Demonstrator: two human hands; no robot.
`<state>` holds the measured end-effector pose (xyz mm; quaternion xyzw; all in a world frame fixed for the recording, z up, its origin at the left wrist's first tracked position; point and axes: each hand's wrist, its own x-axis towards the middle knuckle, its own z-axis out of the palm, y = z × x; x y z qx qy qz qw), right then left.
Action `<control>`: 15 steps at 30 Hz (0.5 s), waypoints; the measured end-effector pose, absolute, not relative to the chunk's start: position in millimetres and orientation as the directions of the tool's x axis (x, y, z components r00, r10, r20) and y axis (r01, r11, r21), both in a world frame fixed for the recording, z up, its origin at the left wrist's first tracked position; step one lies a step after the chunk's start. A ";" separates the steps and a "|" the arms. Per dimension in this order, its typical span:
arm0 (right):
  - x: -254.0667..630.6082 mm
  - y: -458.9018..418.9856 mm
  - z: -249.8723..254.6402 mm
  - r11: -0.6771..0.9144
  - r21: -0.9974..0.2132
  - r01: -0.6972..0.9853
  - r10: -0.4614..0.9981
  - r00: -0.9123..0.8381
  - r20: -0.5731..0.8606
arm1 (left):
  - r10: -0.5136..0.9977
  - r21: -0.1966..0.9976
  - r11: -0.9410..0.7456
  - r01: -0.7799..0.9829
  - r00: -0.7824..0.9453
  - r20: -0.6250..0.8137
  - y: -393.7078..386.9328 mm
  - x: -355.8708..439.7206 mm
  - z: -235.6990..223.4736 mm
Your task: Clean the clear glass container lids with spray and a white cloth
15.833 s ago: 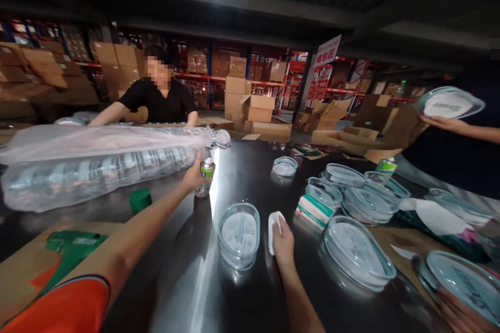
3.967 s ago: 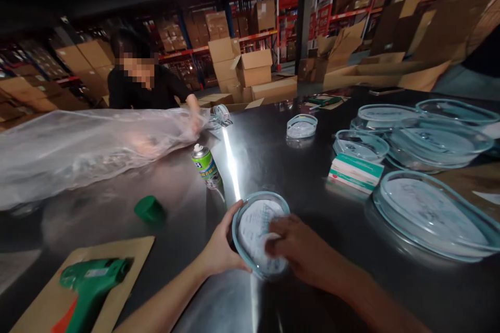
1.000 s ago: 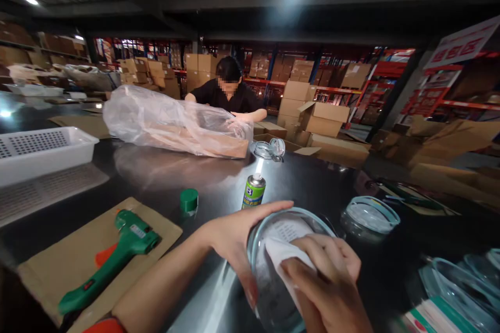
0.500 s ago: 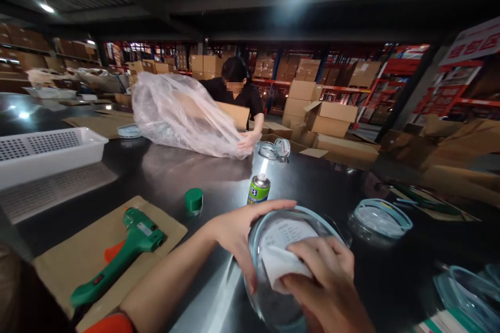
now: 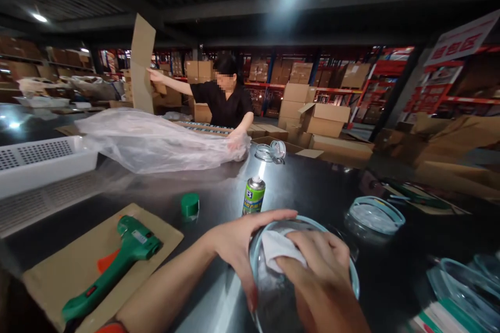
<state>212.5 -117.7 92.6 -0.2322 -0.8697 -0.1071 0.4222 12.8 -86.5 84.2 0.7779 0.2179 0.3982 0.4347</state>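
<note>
Your left hand (image 5: 234,247) clasps the dish (image 5: 275,296) in front of you; your right hand (image 5: 324,265) pinches a cloth (image 5: 279,252) against its glass. Just beyond, the can (image 5: 253,195) stands partly hidden by your left hand. Leftward lie the cap (image 5: 190,204) and, on cardboard (image 5: 58,276), a glue gun (image 5: 135,247). The dark table (image 5: 312,182) shines; boxes (image 5: 332,119) stand behind.

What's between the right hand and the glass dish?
In the head view, a white cloth lies between the right hand and the glass dish; the hand's underside is hidden.
</note>
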 end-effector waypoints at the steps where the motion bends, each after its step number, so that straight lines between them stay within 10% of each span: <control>1: 211.8 -119.8 92.6 0.874 -0.009 0.487 0.306 -0.534 0.788 | 0.686 0.848 -0.530 -0.006 0.584 0.433 -86.3 13.0 84.2; 15: 244.2 -98.7 94.5 0.687 0.037 0.726 0.422 -0.440 0.793 | 0.702 0.861 -0.498 -0.099 0.537 0.468 -85.4 15.4 77.8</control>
